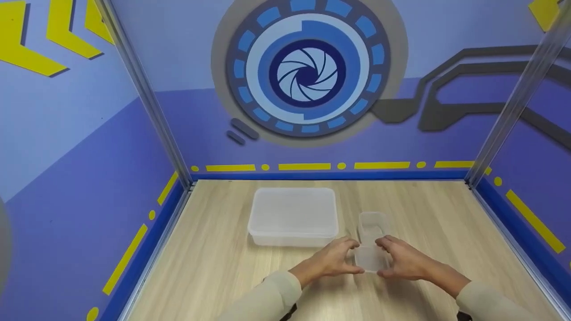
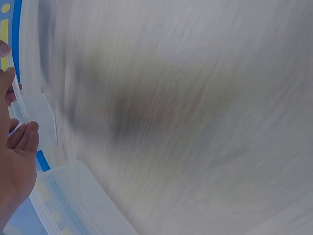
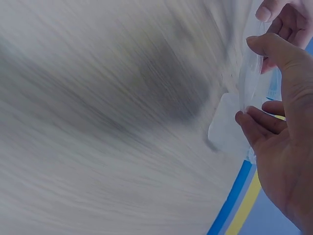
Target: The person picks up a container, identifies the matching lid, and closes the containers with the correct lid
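Between my two hands is a small clear plastic lid (image 1: 371,259), seen nearly edge-on in the right wrist view. My left hand (image 1: 333,258) pinches its left edge between thumb and fingers. On the opposite edge, the thumb and fingers of my right hand (image 1: 405,259) grip it in the same way. Just beyond the lid stands a small clear plastic container (image 1: 373,219), its near part overlapped by the lid in the head view. In the right wrist view this container (image 3: 226,125) shows behind the fingertips.
A large translucent lidded box (image 1: 292,211) stands on the wooden table (image 1: 214,285), left of and beyond my left hand. Printed blue and purple panels (image 1: 178,129) wall in the table at the back and both sides, with metal posts (image 1: 147,93) at the corners.
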`<state>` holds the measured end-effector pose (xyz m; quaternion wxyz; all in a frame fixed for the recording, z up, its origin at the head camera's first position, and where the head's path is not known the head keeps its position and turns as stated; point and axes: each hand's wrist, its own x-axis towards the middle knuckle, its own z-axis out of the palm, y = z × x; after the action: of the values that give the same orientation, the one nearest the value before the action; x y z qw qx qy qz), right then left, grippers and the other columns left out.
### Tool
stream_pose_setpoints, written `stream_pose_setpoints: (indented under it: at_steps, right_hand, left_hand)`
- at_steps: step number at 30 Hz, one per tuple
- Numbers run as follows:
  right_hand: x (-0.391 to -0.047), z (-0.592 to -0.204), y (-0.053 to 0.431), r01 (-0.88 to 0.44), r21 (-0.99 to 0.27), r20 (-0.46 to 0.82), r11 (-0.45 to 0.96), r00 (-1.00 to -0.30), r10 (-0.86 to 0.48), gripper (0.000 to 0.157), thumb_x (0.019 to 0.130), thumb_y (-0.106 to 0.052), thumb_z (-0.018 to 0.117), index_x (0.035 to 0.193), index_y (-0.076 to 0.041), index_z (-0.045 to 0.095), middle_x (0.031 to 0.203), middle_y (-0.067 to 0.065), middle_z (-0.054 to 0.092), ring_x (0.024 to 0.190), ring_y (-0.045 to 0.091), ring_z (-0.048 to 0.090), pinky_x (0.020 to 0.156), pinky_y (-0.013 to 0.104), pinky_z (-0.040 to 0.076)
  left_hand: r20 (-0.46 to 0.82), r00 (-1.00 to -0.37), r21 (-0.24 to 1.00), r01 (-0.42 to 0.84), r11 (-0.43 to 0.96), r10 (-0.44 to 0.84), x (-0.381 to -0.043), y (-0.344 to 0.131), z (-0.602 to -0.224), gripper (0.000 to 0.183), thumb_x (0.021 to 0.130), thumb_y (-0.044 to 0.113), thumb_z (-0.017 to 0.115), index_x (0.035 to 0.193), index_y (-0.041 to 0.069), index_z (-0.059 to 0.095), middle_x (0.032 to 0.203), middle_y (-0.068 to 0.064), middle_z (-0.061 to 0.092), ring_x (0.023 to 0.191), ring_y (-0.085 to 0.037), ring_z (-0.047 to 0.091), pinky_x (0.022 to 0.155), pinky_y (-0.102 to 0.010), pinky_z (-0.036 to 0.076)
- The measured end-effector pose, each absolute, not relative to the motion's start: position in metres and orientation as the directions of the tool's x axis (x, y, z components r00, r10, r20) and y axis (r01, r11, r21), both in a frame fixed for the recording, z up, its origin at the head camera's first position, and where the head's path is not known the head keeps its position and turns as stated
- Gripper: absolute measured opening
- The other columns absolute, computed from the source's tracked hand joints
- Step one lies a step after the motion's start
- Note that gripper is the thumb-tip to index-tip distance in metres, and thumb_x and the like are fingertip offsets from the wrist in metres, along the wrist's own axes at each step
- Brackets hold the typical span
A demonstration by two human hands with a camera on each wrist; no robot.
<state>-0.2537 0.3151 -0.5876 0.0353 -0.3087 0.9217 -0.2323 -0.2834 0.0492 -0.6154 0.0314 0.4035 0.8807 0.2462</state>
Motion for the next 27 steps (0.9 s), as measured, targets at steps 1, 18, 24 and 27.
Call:
stream_pose_setpoints:
  at_steps: [1, 18, 24, 27]
  right_hand:
    - [-0.253, -0.588, 0.315, -0.547, -0.458, 0.078, 0.7, -0.81, -0.582, 0.073, 0.084, -0.035, 0.09, 0.134, 0.007, 0.058, 0.123, 0.017, 0.064, 0.106, 0.038, 0.067, 0.083, 0.05, 0.059]
    - [-0.255, -0.575, 0.313, -0.446, -0.603, 0.069, 0.661, -0.855, -0.514, 0.074, 0.085, -0.034, 0.09, 0.136, 0.01, 0.056, 0.124, 0.018, 0.06, 0.113, 0.038, 0.065, 0.093, 0.053, 0.058]
    - [-0.255, -0.571, 0.311, -0.435, -0.636, 0.098, 0.637, -0.864, -0.493, 0.069, 0.086, -0.032, 0.09, 0.133, 0.007, 0.059, 0.122, 0.016, 0.062, 0.113, 0.035, 0.066, 0.093, 0.048, 0.059]
    - [-0.257, -0.57, 0.311, -0.413, -0.657, 0.104, 0.631, -0.878, -0.467, 0.068, 0.087, -0.033, 0.089, 0.132, 0.008, 0.059, 0.121, 0.018, 0.064, 0.112, 0.036, 0.069, 0.094, 0.05, 0.059]
  left_hand:
    - [0.146, -0.67, 0.459, 0.698, 0.55, 0.728, -0.283, 0.049, -0.616, 0.065, 0.092, 0.049, 0.082, 0.138, 0.007, 0.064, 0.133, -0.001, 0.064, 0.121, -0.009, 0.061, 0.102, -0.021, 0.049]
    - [0.331, -0.661, 0.523, 0.723, 0.452, 0.674, -0.288, 0.037, -0.611, 0.054, 0.094, 0.046, 0.081, 0.13, 0.007, 0.07, 0.137, -0.003, 0.066, 0.126, -0.009, 0.062, 0.103, -0.019, 0.049]
    - [0.39, -0.679, 0.588, 0.703, 0.399, 0.622, -0.288, 0.032, -0.61, 0.049, 0.092, 0.041, 0.084, 0.126, 0.006, 0.073, 0.133, -0.003, 0.068, 0.121, -0.008, 0.064, 0.098, -0.019, 0.053]
    - [0.402, -0.7, 0.646, 0.673, 0.359, 0.59, -0.29, 0.032, -0.608, 0.047, 0.091, 0.037, 0.086, 0.124, 0.005, 0.074, 0.13, -0.004, 0.07, 0.12, -0.008, 0.065, 0.097, -0.019, 0.054]
